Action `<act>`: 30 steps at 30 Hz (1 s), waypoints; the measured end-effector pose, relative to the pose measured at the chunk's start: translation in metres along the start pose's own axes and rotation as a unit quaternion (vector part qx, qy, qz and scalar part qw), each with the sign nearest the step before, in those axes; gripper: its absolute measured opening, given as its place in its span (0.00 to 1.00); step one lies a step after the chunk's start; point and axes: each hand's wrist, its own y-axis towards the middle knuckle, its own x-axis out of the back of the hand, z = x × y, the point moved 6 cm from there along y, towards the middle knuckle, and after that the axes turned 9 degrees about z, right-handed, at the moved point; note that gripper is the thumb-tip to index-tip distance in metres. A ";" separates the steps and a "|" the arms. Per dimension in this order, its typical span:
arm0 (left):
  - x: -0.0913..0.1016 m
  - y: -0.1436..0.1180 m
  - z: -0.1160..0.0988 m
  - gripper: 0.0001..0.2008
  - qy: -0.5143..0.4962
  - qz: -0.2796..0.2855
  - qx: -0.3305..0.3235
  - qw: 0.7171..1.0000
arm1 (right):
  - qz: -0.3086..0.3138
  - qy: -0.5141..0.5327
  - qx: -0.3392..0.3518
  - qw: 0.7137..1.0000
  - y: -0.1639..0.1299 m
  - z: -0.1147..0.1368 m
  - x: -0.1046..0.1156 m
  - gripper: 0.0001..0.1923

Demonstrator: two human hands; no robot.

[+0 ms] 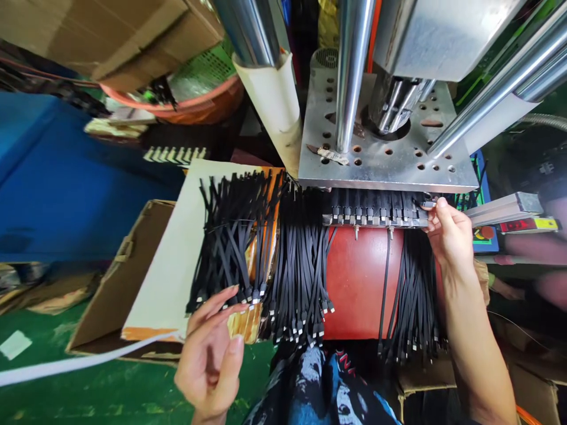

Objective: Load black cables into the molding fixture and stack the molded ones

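Your right hand [449,236] pinches a cable end [427,205] at the fixture row [376,215], its length hanging toward six o'clock. Your left hand [212,354], open and empty, hovers at seven o'clock, fingertips nearest the loose cable bundle [230,236].

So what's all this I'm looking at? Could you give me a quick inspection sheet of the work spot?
Surface: pale board lying over an open cardboard box, beside a red rounded machine front.
Job's things: black cable ends seated in a row in the fixture under the metal plate.
Clutter: orange basin, cardboard sheets.
Grips: right hand pinches a connector at the row's right end; left hand open, fingertips at the loose cable pile.
Cables: black bundles hang over the front; white strip crosses the floor.
Surroundings: steel press columns, green floor.
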 end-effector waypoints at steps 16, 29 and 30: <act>-0.006 0.000 0.002 0.17 0.017 0.028 0.015 0.999 | 0.040 0.018 -0.016 0.999 -0.044 0.006 0.007 0.11; -0.008 0.003 0.002 0.20 -0.021 0.036 -0.001 0.999 | 0.095 -0.338 -0.059 0.935 -0.100 0.019 0.024 0.24; -0.009 0.003 0.001 0.20 -0.026 0.039 -0.002 0.999 | 0.069 -0.364 -0.041 0.928 -0.103 0.021 0.024 0.25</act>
